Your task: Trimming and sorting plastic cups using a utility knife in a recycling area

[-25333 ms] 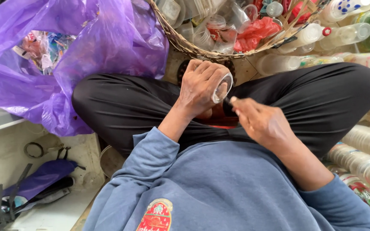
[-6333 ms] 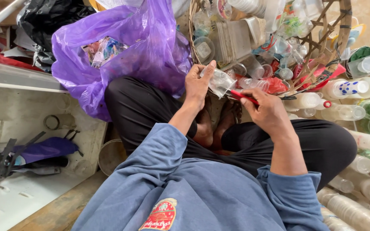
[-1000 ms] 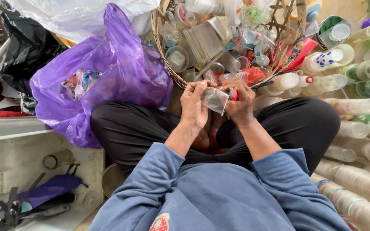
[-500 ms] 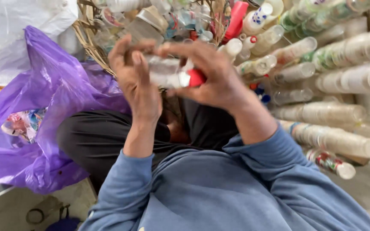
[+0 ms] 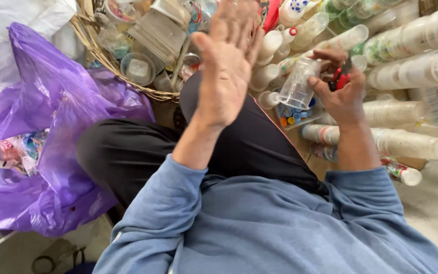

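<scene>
A clear plastic cup [image 5: 297,83] is being held in the right hand [image 5: 339,94], tipped on its side with the mouth pointing down toward the lap; the fingers are being kept curled around its base, and a small red-handled cutter [image 5: 341,77] is being pinched against the palm in the same grip, so both are being managed by one hand at once. The left hand [image 5: 227,63] is being raised flat and spread wide, palm turned to the right, with nothing held in it; it is being kept well apart from the cup, above the wicker basket [image 5: 108,60] that is being used as a holder for loose cups and lids. Long nested stacks of plastic cups [image 5: 396,142] are being laid on their sides along the right, within easy reach of the cutting hand. A purple plastic bag [image 5: 46,137] with scraps inside is being left open beside the crossed legs [image 5: 143,152] on the left.
</scene>
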